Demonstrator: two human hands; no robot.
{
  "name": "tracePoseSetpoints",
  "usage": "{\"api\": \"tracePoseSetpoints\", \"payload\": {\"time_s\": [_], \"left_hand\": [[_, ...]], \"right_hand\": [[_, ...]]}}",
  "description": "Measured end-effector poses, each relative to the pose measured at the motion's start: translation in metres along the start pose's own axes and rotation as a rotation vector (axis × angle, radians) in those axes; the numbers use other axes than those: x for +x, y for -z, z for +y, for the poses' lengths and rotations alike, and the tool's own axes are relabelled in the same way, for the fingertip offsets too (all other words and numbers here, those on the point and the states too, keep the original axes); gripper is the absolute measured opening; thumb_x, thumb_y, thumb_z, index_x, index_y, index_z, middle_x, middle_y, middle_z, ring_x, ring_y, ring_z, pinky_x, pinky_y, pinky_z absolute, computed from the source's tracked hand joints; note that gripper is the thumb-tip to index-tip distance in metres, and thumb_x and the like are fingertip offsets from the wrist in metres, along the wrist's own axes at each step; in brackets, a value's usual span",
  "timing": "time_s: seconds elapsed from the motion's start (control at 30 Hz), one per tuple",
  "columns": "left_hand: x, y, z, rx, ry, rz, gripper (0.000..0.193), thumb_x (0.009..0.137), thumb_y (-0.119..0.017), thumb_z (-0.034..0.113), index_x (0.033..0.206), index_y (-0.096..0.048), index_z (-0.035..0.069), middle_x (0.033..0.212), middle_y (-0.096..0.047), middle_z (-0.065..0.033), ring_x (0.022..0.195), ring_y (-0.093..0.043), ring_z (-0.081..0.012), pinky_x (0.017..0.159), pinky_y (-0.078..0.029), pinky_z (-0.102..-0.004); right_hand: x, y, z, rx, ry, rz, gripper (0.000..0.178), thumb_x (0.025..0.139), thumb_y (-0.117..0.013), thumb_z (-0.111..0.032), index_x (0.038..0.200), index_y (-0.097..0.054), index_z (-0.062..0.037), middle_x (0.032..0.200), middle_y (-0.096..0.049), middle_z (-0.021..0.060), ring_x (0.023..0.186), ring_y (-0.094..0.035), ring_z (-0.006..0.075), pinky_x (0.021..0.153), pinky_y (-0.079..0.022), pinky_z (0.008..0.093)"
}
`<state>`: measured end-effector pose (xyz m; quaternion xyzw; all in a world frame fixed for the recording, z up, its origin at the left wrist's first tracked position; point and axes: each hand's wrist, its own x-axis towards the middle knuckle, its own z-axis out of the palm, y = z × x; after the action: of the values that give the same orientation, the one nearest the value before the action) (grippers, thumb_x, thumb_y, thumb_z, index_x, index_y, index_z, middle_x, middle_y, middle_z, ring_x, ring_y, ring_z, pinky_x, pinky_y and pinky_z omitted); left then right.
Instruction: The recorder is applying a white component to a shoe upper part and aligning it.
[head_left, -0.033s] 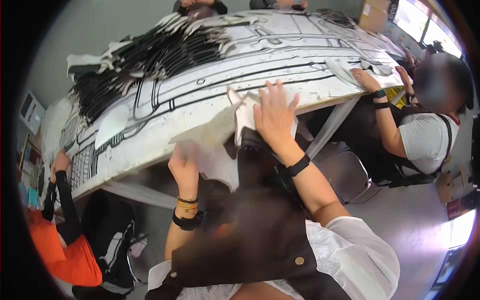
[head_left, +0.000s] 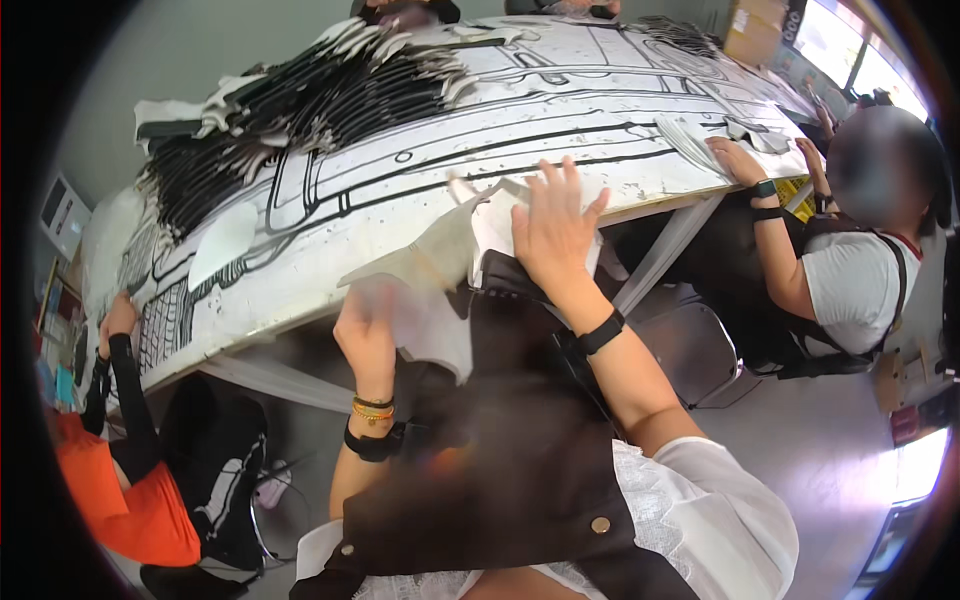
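At the near table edge my left hand (head_left: pixel 366 338) is closed, its blurred fingers pinching a thin, pale grey cut piece (head_left: pixel 410 266), which looks like fabric or leather. A paler flap (head_left: pixel 438 338) hangs below that hand, over the edge. To its right, my right hand (head_left: pixel 558 232) lies with fingers spread over a white piece (head_left: pixel 490 232). A black strip (head_left: pixel 506 274) shows along the lower side of the white piece, by my right wrist. What lies under the right palm is hidden.
The white table (head_left: pixel 400 190) carries black line drawings. Piled dark pieces with pale ends (head_left: pixel 340 100) lie at its far left, near a whitish rounded piece (head_left: pixel 224 245). Co-workers sit left, in an orange top (head_left: pixel 130 490), and right, in a white shirt (head_left: pixel 850 275). A chair (head_left: pixel 690 345) stands at right.
My right hand's fingers have shifted slightly right. More of the black strip shows below the white piece, and the hanging flap has moved a little.
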<state>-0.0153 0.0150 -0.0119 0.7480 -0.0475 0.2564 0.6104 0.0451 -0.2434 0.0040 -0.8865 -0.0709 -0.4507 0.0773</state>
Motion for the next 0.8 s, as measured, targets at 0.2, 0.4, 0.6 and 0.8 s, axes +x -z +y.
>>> {"api": "tracePoseSetpoints", "payload": {"time_s": [0.2, 0.4, 0.6, 0.8], "left_hand": [[-0.040, 0.024, -0.013, -0.253, 0.151, -0.002, 0.031, 0.099, -0.060, 0.012, 0.124, -0.058, -0.005, 0.109, -0.065, -0.0037, 0.093, -0.057, -0.0074, 0.083, -0.045, -0.0225], [-0.047, 0.046, -0.007, -0.232, 0.167, 0.125, 0.021, 0.100, -0.060, 0.015, 0.113, -0.062, -0.001, 0.088, -0.061, 0.0042, 0.072, -0.048, -0.0005, 0.064, -0.039, -0.0178], [-0.057, 0.049, -0.001, -0.224, 0.191, 0.125, 0.019, 0.098, -0.063, 0.019, 0.101, -0.062, 0.001, 0.080, -0.056, 0.0064, 0.066, -0.042, 0.0010, 0.059, -0.033, -0.0173], [-0.066, 0.055, -0.004, -0.197, 0.252, 0.082, 0.027, 0.096, -0.066, 0.015, 0.078, -0.047, 0.006, 0.070, -0.039, 0.0095, 0.062, -0.030, 0.0009, 0.052, -0.023, -0.0193]], "right_hand": [[0.003, 0.006, 0.012, 0.034, -0.088, 0.016, 0.042, 0.090, -0.057, -0.032, 0.124, -0.052, -0.0067, 0.132, -0.052, 0.0087, 0.136, -0.037, 0.0352, 0.109, -0.005, 0.0706], [0.035, 0.007, 0.026, 0.160, -0.154, 0.078, 0.038, 0.094, -0.052, -0.031, 0.124, -0.053, -0.0082, 0.118, -0.060, 0.0094, 0.122, -0.048, 0.0330, 0.108, -0.019, 0.0677], [0.147, 0.006, 0.042, 0.333, -0.054, 0.304, 0.047, 0.080, -0.067, -0.031, 0.122, -0.051, -0.0151, 0.109, -0.060, 0.0121, 0.104, -0.058, 0.0340, 0.089, -0.042, 0.0462], [0.199, -0.034, 0.060, -0.132, 0.232, -0.028, 0.033, 0.089, -0.060, -0.041, 0.083, -0.072, -0.0112, 0.100, -0.066, 0.0075, 0.107, -0.058, 0.0280, 0.103, -0.038, 0.0560]]}}
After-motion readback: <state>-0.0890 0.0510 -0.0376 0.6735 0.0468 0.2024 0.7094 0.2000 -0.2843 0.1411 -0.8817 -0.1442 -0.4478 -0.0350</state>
